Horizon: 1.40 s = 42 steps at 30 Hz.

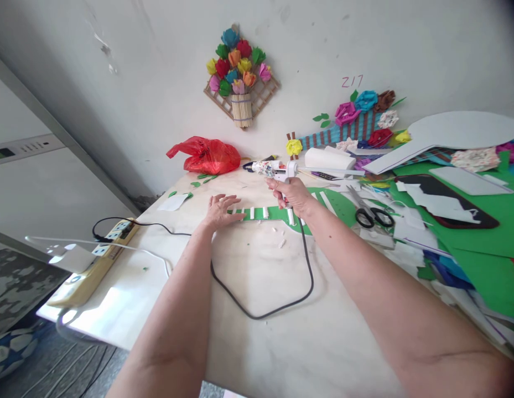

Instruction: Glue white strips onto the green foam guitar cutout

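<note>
My right hand is closed around the handle of a white glue gun, held just above a green paper strip with short white strips stuck across it. My left hand lies flat with fingers spread, pressing the left end of that green strip onto the pale table. The gun's black cord loops across the table toward me and runs left to a yellow power strip. Small white paper scraps lie just below the strip.
Black-handled scissors lie right of my right hand beside green sheets and white paper offcuts. A red plastic bag sits at the back by the wall. Paper-flower crafts hang on the wall; a white paper roll lies behind the gun.
</note>
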Each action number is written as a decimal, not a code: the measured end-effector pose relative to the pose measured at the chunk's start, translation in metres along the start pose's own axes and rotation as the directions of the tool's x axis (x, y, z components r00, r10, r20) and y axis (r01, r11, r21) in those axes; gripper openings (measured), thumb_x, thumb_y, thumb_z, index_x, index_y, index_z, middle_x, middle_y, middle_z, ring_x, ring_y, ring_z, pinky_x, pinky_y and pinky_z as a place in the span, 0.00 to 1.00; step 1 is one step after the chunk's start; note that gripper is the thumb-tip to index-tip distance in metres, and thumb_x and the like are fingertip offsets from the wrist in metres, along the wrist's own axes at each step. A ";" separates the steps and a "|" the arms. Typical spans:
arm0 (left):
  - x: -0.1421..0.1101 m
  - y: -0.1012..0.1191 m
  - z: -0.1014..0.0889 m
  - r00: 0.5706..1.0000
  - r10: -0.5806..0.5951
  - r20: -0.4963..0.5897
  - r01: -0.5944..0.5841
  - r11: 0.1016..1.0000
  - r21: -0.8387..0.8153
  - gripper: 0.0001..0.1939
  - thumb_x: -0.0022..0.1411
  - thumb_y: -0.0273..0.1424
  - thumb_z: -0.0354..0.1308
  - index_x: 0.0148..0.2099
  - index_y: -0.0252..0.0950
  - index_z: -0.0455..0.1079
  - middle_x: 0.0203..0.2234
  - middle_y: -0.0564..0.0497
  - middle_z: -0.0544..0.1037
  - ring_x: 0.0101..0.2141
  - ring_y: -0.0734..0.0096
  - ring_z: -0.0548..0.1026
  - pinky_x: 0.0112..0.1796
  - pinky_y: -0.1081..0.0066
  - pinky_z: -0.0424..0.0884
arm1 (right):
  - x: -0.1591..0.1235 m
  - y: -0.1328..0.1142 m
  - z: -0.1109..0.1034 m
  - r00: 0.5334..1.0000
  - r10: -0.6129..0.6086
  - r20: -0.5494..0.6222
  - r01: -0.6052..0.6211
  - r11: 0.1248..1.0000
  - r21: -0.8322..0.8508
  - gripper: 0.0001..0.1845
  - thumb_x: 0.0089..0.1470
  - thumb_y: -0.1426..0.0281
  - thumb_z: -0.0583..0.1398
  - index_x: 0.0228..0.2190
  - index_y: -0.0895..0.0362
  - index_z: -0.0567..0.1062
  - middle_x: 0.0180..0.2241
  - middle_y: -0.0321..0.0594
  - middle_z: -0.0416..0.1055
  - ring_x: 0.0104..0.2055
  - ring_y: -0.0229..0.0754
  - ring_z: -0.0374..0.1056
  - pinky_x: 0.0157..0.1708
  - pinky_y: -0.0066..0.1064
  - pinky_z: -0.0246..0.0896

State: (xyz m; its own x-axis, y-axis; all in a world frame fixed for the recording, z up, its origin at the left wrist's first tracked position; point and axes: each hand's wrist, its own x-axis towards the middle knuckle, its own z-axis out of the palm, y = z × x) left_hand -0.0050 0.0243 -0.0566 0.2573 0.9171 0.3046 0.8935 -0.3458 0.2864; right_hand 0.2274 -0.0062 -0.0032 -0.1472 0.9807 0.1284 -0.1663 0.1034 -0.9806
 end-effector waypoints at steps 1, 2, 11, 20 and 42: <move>0.000 0.001 0.000 1.000 0.000 -0.001 0.000 1.000 0.000 0.27 0.43 0.47 0.60 0.47 0.46 0.70 0.51 0.53 0.68 0.53 0.51 0.57 0.54 0.54 0.45 | 0.000 0.000 0.000 1.000 -0.001 0.000 0.001 1.000 0.002 0.18 0.38 0.60 0.65 0.21 0.61 0.67 0.11 0.27 0.57 0.08 0.26 0.48 0.08 0.21 0.47; 0.000 0.001 0.000 1.000 -0.002 -0.002 0.002 1.000 0.000 0.27 0.43 0.47 0.60 0.47 0.46 0.70 0.51 0.53 0.68 0.53 0.51 0.57 0.54 0.54 0.44 | 0.000 0.000 0.000 1.000 -0.003 0.001 0.003 1.000 0.004 0.17 0.38 0.60 0.65 0.21 0.61 0.67 0.11 0.27 0.57 0.08 0.26 0.48 0.08 0.21 0.47; -0.001 0.002 -0.002 1.000 -0.020 0.017 0.020 1.000 0.012 0.26 0.43 0.47 0.60 0.46 0.46 0.70 0.51 0.54 0.68 0.54 0.51 0.56 0.54 0.52 0.42 | -0.001 -0.001 0.000 1.000 0.001 0.000 -0.001 1.000 0.003 0.17 0.38 0.60 0.65 0.22 0.61 0.67 0.10 0.27 0.57 0.08 0.26 0.48 0.08 0.21 0.47; -0.002 0.002 -0.001 1.000 -0.018 0.007 0.017 0.999 0.052 0.26 0.44 0.48 0.59 0.46 0.47 0.70 0.51 0.54 0.68 0.54 0.53 0.57 0.54 0.55 0.47 | -0.001 -0.001 0.000 1.000 0.002 0.007 -0.002 1.000 -0.003 0.17 0.39 0.60 0.64 0.20 0.60 0.66 0.11 0.27 0.57 0.08 0.26 0.48 0.08 0.22 0.47; 0.006 0.009 0.003 0.970 -0.194 -0.145 0.181 0.978 -0.100 0.16 0.45 0.48 0.58 0.36 0.49 0.75 0.47 0.54 0.72 0.52 0.48 0.58 0.53 0.47 0.39 | 0.002 0.006 -0.001 1.000 -0.011 0.023 0.011 1.000 -0.020 0.19 0.38 0.58 0.64 0.20 0.60 0.66 0.11 0.28 0.58 0.08 0.27 0.49 0.08 0.22 0.48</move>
State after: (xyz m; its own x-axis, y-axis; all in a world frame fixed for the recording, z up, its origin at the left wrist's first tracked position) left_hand 0.0058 0.0271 -0.0547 0.0228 0.9282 0.3714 0.8839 -0.1923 0.4264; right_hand 0.2267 -0.0029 -0.0094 -0.1677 0.9755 0.1425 -0.1485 0.1179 -0.9819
